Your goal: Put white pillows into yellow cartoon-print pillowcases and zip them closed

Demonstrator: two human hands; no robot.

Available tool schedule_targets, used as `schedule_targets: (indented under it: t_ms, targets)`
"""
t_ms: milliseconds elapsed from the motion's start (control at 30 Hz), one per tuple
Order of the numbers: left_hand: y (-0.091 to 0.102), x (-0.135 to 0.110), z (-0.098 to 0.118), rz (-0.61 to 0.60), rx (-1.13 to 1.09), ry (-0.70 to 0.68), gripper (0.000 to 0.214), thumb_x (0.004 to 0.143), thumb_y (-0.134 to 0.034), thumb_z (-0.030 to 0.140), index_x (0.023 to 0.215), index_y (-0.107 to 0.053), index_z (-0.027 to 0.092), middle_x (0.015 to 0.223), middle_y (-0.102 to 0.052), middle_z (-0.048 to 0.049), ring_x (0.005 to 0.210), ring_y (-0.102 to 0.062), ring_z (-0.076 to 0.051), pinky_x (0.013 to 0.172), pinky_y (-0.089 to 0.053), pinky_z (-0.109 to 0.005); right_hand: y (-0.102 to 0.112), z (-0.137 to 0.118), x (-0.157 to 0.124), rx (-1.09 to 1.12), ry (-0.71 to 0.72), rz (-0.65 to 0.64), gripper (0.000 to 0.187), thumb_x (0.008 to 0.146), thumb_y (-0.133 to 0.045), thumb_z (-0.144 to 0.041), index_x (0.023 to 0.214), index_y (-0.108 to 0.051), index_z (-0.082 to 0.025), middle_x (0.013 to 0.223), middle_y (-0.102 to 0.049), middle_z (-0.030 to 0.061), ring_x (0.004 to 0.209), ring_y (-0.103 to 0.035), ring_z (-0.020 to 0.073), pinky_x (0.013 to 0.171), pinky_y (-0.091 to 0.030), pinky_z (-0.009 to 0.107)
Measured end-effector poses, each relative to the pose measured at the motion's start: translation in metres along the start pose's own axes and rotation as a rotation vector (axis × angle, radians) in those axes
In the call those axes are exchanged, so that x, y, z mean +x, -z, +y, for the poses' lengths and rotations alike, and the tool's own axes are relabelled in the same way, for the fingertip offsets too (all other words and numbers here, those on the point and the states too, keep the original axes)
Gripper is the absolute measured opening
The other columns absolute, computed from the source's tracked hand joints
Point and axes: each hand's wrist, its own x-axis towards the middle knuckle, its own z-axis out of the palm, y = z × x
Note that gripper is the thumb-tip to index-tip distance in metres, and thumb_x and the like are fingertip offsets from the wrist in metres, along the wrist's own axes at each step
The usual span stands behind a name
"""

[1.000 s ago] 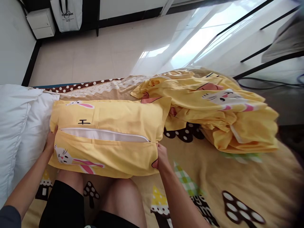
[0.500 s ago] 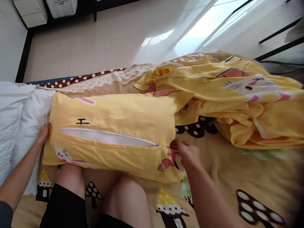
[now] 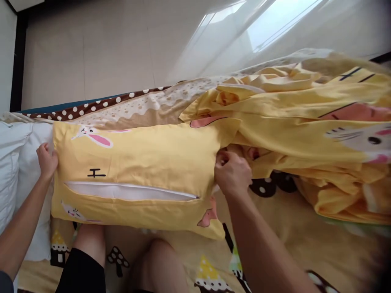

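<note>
A yellow pillow (image 3: 146,154) with printed rabbits lies in front of me, partly over my knees. Along its cover runs a long open slit (image 3: 128,191), with white filling showing inside. My left hand (image 3: 48,160) is closed on the pillow's left edge, near the upper corner. At the opposite end, my right hand (image 3: 233,173) has its fingers curled round the right edge, above the middle. The fingertips of both hands are partly hidden.
White bedding (image 3: 24,183) is piled at the left. Crumpled yellow rabbit-print fabric (image 3: 281,110) spreads to the right, touching the pillow's upper right corner. Beneath lies a tan mushroom-print sheet (image 3: 275,240). Past the bed edge is a pale tiled floor (image 3: 113,53).
My right hand has moved up along the pillow's right edge. My left hand has also shifted up the left edge, and the view has tilted further down.
</note>
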Motion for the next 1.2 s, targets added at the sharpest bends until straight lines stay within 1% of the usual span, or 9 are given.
schedule_targets:
  t_ms: [67,100,167,233,333,467,667,1000,1200]
  targets:
    - [-0.011,-0.015,0.031,-0.063,0.068,-0.351,0.058,0.085,-0.055,0.036,0.137,-0.048,0.012,0.142,-0.050,-0.0184,0.136,-0.043,-0.029,0.115,-0.030,-0.046,-0.010,-0.039,-0.007,-0.102,0.130,0.050,0.049,0.092,-0.041,-0.042,0.122,-0.060,-0.008,0.127,-0.059,0.0235,0.119,-0.051,0.0339,0.098,-0.032,0.049]
    - [-0.019,-0.023,0.045,-0.163,0.094,-0.503,0.057,0.088,-0.052,0.038,0.141,-0.046,0.016,0.149,-0.044,-0.0163,0.142,-0.035,-0.028,0.118,-0.025,-0.046,-0.017,-0.056,-0.011,-0.137,0.247,0.023,0.050,0.093,-0.039,-0.041,0.131,-0.054,-0.012,0.135,-0.056,0.0199,0.125,-0.049,0.0315,0.103,-0.030,0.048]
    - [-0.037,-0.038,0.062,-0.385,0.193,-0.645,0.053,0.093,-0.046,0.041,0.143,-0.046,0.024,0.155,-0.038,-0.0105,0.146,-0.029,-0.027,0.120,-0.016,-0.048,-0.034,-0.077,-0.017,-0.203,0.468,-0.088,0.050,0.096,-0.036,-0.041,0.140,-0.047,-0.018,0.142,-0.053,0.0133,0.133,-0.045,0.0264,0.110,-0.024,0.045]
    - [-0.053,-0.048,0.057,-0.400,0.299,-0.566,0.052,0.096,-0.039,0.042,0.145,-0.044,0.025,0.156,-0.036,-0.0107,0.146,-0.028,-0.027,0.120,-0.011,-0.051,-0.053,-0.076,-0.019,-0.254,0.521,-0.148,0.051,0.098,-0.033,-0.041,0.142,-0.045,-0.020,0.145,-0.051,0.0122,0.137,-0.042,0.0244,0.113,-0.019,0.045]
    - [-0.072,-0.051,0.023,-0.242,0.371,-0.343,0.056,0.098,-0.029,0.040,0.149,-0.039,0.018,0.156,-0.034,-0.0156,0.147,-0.028,-0.028,0.118,-0.009,-0.053,-0.079,-0.049,-0.017,-0.295,0.433,-0.092,0.055,0.097,-0.031,-0.037,0.147,-0.038,-0.016,0.149,-0.045,0.0160,0.140,-0.038,0.0267,0.115,-0.015,0.049]
    - [-0.093,-0.050,-0.008,-0.195,0.348,-0.272,0.060,0.098,-0.021,0.036,0.152,-0.032,0.013,0.157,-0.032,-0.0177,0.149,-0.022,-0.025,0.118,-0.009,-0.049,-0.103,-0.019,-0.021,-0.283,0.401,-0.031,0.060,0.093,-0.028,-0.032,0.150,-0.032,-0.014,0.148,-0.045,0.0179,0.140,-0.038,0.0300,0.114,-0.017,0.053]
    - [-0.113,-0.047,-0.009,-0.244,0.393,-0.272,0.066,0.095,-0.014,0.038,0.151,-0.031,0.008,0.155,-0.035,-0.0207,0.149,-0.020,-0.026,0.119,-0.006,-0.051,-0.117,-0.010,-0.024,-0.304,0.372,-0.068,0.066,0.088,-0.028,-0.031,0.151,-0.029,-0.013,0.146,-0.046,0.0199,0.138,-0.039,0.0345,0.110,-0.019,0.056]
    - [-0.113,-0.041,-0.014,-0.366,0.482,-0.215,0.067,0.091,-0.019,0.032,0.154,-0.020,0.011,0.157,-0.029,-0.0210,0.150,-0.016,-0.029,0.118,-0.006,-0.055,-0.131,0.003,-0.013,-0.352,0.388,-0.041,0.068,0.083,-0.034,-0.035,0.146,-0.037,-0.012,0.141,-0.051,0.0202,0.132,-0.044,0.0344,0.109,-0.019,0.054]
    - [-0.117,-0.041,-0.018,-0.347,0.497,-0.240,0.068,0.091,-0.016,0.033,0.154,-0.017,0.009,0.156,-0.029,-0.0233,0.151,-0.014,-0.031,0.118,-0.005,-0.057,-0.130,0.001,-0.012,-0.390,0.425,-0.011,0.066,0.083,-0.034,-0.034,0.146,-0.036,-0.013,0.140,-0.053,0.0191,0.132,-0.045,0.0320,0.110,-0.019,0.051]
